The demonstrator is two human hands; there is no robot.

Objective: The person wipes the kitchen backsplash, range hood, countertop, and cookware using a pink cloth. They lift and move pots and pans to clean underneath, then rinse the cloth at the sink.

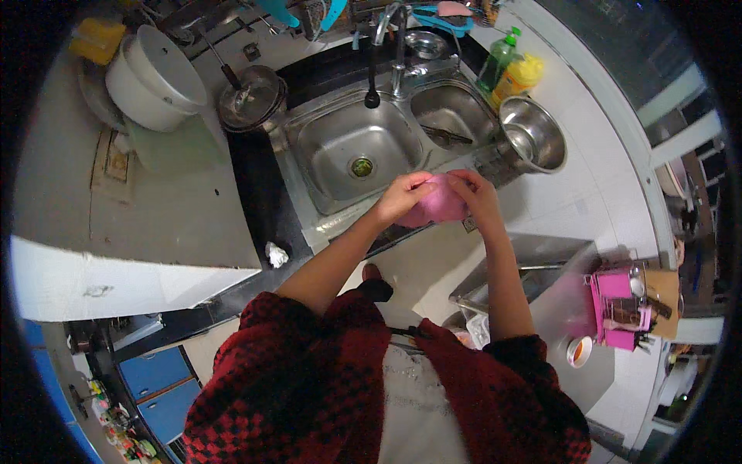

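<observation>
Both my hands hold a pink cloth (439, 202) in front of the sink's near edge. My left hand (407, 194) pinches its upper left part between thumb and fingers. On the cloth's upper right part, my right hand (476, 194) has a like grip. Part of the cloth hangs below my hands. Beyond them lies the large left basin (353, 139) of a stainless steel double sink, with green bits in its drain strainer (362, 167). The smaller right basin (446, 107) holds a dark, long object (445, 136) that I cannot make out. A faucet (397, 69) stands behind the basins.
A steel pot (532, 134) stands right of the sink, near a green bottle (499, 58) and a yellow bottle (517, 76). Stacked pans (253, 98) are at the left. Crumpled white paper (276, 254) lies on the black counter. A pink rack (620, 307) and small bowl (579, 351) are at right.
</observation>
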